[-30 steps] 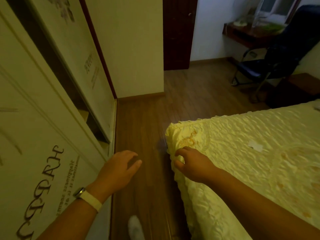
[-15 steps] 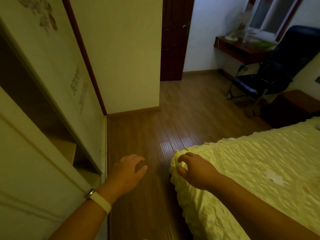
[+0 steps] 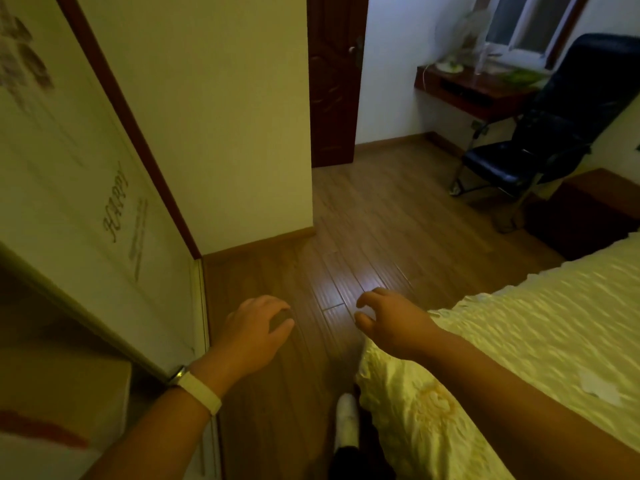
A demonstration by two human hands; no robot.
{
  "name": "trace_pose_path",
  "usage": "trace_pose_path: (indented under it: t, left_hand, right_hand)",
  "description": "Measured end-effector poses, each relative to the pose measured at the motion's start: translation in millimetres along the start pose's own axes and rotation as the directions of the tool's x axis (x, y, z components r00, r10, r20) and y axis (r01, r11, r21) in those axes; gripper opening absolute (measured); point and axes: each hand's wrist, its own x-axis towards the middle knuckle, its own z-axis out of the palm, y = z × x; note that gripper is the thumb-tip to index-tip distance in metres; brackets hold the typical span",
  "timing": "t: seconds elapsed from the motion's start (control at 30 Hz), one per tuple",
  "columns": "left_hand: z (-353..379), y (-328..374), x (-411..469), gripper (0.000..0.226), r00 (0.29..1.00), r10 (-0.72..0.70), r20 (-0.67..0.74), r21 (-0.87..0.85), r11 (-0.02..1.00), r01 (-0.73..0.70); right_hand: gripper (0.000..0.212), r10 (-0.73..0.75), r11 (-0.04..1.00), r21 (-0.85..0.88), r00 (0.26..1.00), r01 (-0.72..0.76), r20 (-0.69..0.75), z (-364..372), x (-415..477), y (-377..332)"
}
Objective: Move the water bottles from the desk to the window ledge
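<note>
Viewpoint: head-worn, single view
Facing: forward and down across the floor [image 3: 363,237]
Near: both forearms, bed [image 3: 519,341] corner
Far: surface [image 3: 474,95] under window [image 3: 519,26]

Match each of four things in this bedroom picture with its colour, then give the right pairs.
Things:
1. bedspread
2. office chair
3. wristband
4. door

Colours:
A. dark reddish brown
B. white
C. pale yellow
D. black

Pairs: 1-C, 2-D, 3-B, 4-A
</note>
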Motion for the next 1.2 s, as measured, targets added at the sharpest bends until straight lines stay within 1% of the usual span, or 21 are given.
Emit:
trace_pose_path:
  t: [0.17, 0.3, 0.4, 0.5, 0.67, 0.87, 1.0, 1.2]
  left_hand:
    - [-18, -17, 96, 0.042, 0.999, -0.028, 0.015, 0.036, 0.999, 0.028]
    - [-42, -13, 178, 0.043, 0.999, -0.044, 0.026, 0.057, 0.997, 0.043]
    - [-62, -5, 238, 0.043, 0.999, -0.017, 0.03, 0.08, 0.997, 0.015]
    - [-80, 1, 293, 0.043, 1.0, 0.025, -0.008, 0.088, 0.996, -0.025]
    - [-100, 3, 359, 0.041, 0.997, 0.074, -0.014, 0.102, 0.992, -0.072]
    - [-113, -16, 450, 0.042, 0.992, 0.123, 0.009, 0.093, 0.988, -0.123]
    - [-121, -39, 526, 0.043, 0.988, 0.154, 0.029, 0.071, 0.985, -0.156]
    - [-168, -74, 653, 0.039, 0.988, 0.155, -0.007, -0.053, 0.987, -0.155]
  right_hand:
    - [0.043, -0.012, 1.0, 0.009, 1.0, 0.012, 0.027, -8, 101, 21]
    - [0.043, 0.014, 0.999, 0.052, 0.998, -0.017, 0.055, -37, 179, 40]
    - [0.045, 0.013, 0.999, 0.047, 0.999, -0.015, 0.045, -67, 230, 52]
    - [0.044, 0.006, 0.999, 0.04, 1.0, -0.006, 0.013, -92, 276, 63]
    - [0.043, 0.035, 0.998, 0.053, 0.999, -0.036, 0.021, -116, 330, 75]
    - [0.043, 0.106, 0.993, 0.048, 0.994, -0.106, 0.004, -128, 405, 93]
    - [0.043, 0.177, 0.984, 0.036, 0.984, -0.177, 0.008, -131, 467, 102]
    - [0.041, 0.291, 0.957, 0.016, 0.956, -0.291, -0.041, -160, 571, 98]
